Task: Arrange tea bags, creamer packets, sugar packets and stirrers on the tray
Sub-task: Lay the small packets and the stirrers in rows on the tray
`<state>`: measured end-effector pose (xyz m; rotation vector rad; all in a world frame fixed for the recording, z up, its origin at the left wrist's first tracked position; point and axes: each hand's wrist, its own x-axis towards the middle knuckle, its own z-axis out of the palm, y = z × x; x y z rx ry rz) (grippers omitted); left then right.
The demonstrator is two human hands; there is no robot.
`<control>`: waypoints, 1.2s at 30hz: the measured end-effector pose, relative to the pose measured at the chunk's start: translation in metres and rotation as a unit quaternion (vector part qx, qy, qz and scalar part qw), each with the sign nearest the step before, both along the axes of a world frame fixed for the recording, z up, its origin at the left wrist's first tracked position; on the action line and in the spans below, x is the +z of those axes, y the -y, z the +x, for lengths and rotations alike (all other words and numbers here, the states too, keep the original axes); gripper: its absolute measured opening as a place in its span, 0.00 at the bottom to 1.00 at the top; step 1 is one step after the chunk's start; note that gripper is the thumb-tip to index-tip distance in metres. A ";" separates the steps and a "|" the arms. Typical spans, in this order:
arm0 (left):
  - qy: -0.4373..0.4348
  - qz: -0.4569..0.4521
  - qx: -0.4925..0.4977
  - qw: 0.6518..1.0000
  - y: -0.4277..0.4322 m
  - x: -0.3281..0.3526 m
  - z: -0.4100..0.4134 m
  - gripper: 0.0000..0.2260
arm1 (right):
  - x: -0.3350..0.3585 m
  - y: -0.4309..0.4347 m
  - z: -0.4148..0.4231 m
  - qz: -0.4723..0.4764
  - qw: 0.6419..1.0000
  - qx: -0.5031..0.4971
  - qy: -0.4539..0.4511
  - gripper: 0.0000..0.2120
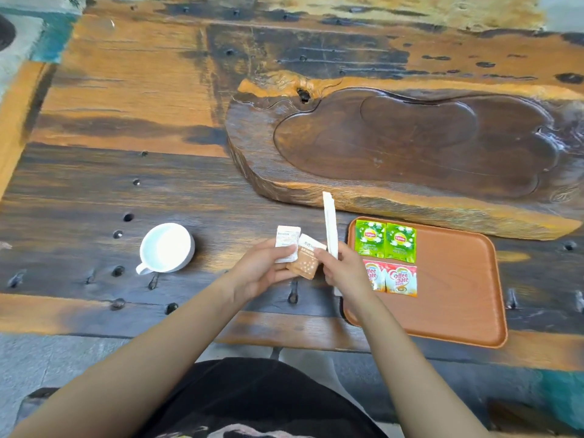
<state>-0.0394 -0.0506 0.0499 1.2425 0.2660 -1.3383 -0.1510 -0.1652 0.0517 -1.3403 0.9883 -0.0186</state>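
An orange-brown tray (pixel 455 298) lies at the table's near right. Two green tea bags (pixel 385 241) sit side by side at its top left, with two red-and-white creamer packets (pixel 400 279) just below them. My left hand (pixel 262 270) holds a white sugar packet (pixel 287 240) and a brown sugar packet (pixel 307 259), left of the tray. My right hand (pixel 343 268) grips white paper-wrapped stirrers (pixel 330 227), held upright beside the tray's left edge, and touches the brown packet.
A white cup (pixel 167 248) stands on the wooden table (pixel 126 121) left of my hands. A large carved dark wood slab (pixel 410 143) lies behind the tray. The table's near edge runs just below the tray.
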 end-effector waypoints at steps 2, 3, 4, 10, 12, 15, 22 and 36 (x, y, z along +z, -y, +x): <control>-0.003 0.002 -0.007 1.000 0.006 0.002 -0.006 0.09 | 0.002 0.007 -0.013 0.013 0.998 -0.061 0.004 0.09; -0.007 0.001 -0.010 1.000 0.009 0.004 -0.009 0.10 | 0.003 0.009 -0.021 0.026 0.995 -0.092 0.012 0.08; -0.012 -0.003 -0.018 1.000 0.012 0.005 -0.013 0.10 | 0.004 0.010 -0.029 0.041 0.992 -0.118 0.021 0.08; 0.078 0.032 -0.150 0.985 0.033 0.006 -0.046 0.13 | 0.003 0.008 -0.075 0.030 0.991 -0.133 -0.016 0.05; 0.115 0.043 -0.188 0.974 0.041 0.005 -0.054 0.13 | 0.002 0.014 -0.088 -0.023 0.993 -0.104 -0.047 0.02; 0.147 0.034 -0.245 0.958 0.052 0.006 -0.063 0.12 | 0.002 0.026 -0.104 -0.082 0.992 -0.077 -0.060 0.02; 0.137 0.082 -0.169 0.973 0.071 0.004 -0.055 0.10 | -0.019 0.039 -0.138 -0.085 0.976 -0.160 -0.124 0.08; 0.120 0.124 -0.122 0.978 0.066 -0.001 -0.039 0.11 | -0.041 0.025 -0.138 -0.201 0.941 -0.017 -0.271 0.08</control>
